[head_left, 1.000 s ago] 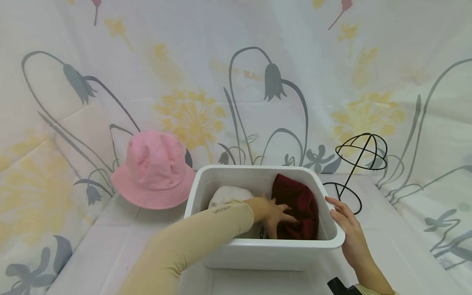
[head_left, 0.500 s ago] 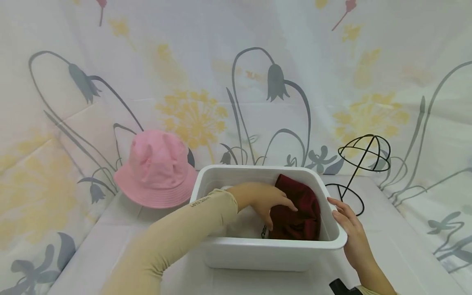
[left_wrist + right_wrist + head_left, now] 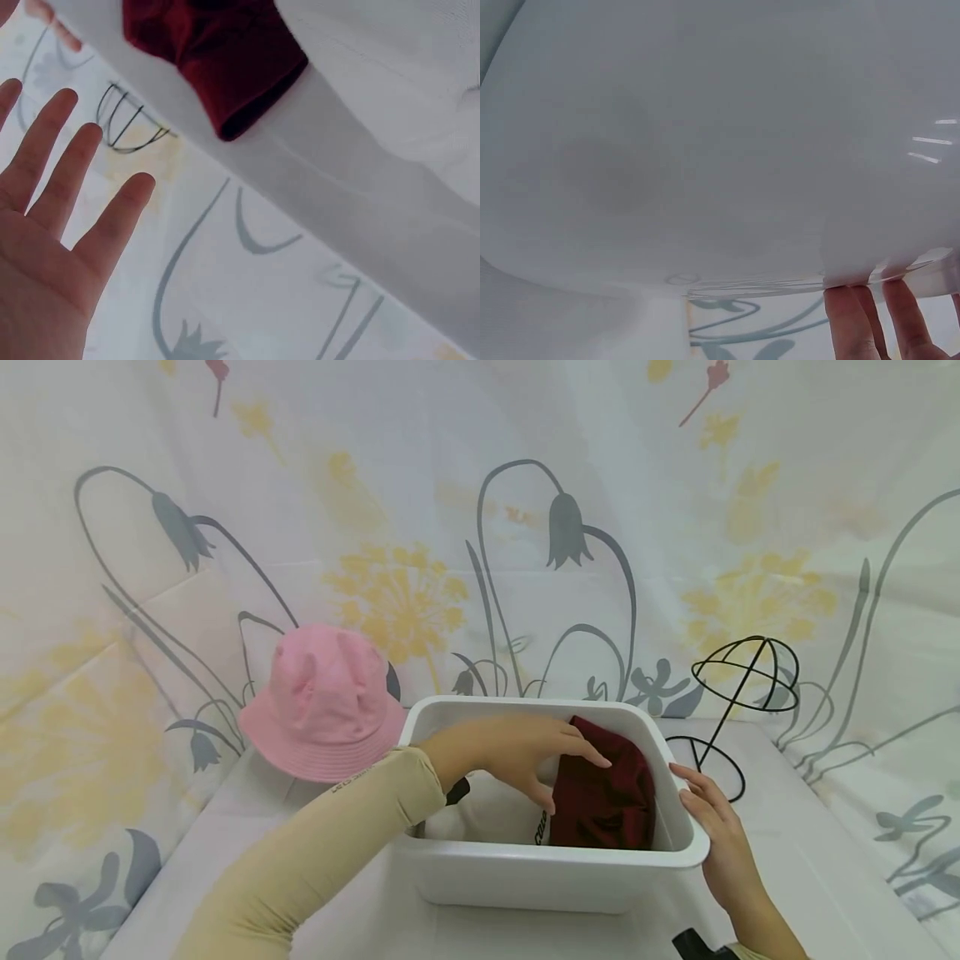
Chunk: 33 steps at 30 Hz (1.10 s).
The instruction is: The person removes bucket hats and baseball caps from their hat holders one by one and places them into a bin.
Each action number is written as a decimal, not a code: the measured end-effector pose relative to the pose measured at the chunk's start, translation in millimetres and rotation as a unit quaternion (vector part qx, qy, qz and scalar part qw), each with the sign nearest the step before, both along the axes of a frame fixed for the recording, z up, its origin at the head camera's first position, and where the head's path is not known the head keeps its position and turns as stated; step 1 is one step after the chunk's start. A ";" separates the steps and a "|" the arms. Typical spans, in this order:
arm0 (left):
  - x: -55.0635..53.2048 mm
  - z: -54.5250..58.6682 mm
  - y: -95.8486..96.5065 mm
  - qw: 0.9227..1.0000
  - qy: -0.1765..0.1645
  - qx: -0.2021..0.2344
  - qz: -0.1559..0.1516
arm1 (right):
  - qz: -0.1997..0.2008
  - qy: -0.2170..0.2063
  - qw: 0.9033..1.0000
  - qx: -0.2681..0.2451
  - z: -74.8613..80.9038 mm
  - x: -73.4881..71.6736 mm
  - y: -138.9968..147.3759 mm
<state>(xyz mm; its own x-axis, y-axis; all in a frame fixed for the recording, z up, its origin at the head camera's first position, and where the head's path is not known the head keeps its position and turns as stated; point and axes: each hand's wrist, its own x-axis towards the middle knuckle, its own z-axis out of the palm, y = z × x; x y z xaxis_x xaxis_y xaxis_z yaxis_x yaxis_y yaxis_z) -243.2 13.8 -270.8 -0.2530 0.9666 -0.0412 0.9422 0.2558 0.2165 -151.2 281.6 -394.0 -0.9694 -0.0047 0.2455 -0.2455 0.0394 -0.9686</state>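
A white plastic bin (image 3: 525,878) stands in the middle of the head view. Inside it, a dark red cloth piece (image 3: 606,789) lies to the right and a white fabric item (image 3: 491,814) with black lettering to the left, partly hidden by the left arm. My left hand (image 3: 521,752) hovers over the bin, its fingers spread and holding nothing; the left wrist view shows the fingers apart from the red cloth (image 3: 225,67). My right hand (image 3: 716,827) rests at the bin's right rim, fingertips touching the lip, as the right wrist view also shows.
A pink bucket hat (image 3: 326,706) sits to the left of the bin. Behind it on the right stands a black wire hat stand (image 3: 731,693). A flower-printed cloth (image 3: 420,485) hangs at the back, with white table surface (image 3: 810,843) around the bin.
My left hand has drawn back up and left from the red cloth, uncovering more of it and of the lettering. The right hand stays at the rim. The head view has shifted slightly.
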 end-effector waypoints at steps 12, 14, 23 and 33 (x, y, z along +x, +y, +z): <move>8.9 20.6 -44.9 0.992 0.009 0.125 0.014 | -0.016 -0.004 1.000 0.014 1.0 1.4 0.2; 8.2 20.1 -52.8 0.988 0.010 0.154 0.013 | -0.015 -0.005 1.000 0.012 1.3 1.4 -0.2; 11.7 22.2 -84.4 0.960 0.020 0.280 0.005 | -0.011 -0.008 1.000 0.004 -0.9 0.9 -1.5; 8.5 10.0 -122.4 0.917 0.034 0.394 0.057 | -0.011 -0.004 1.000 0.000 -0.6 0.9 -1.0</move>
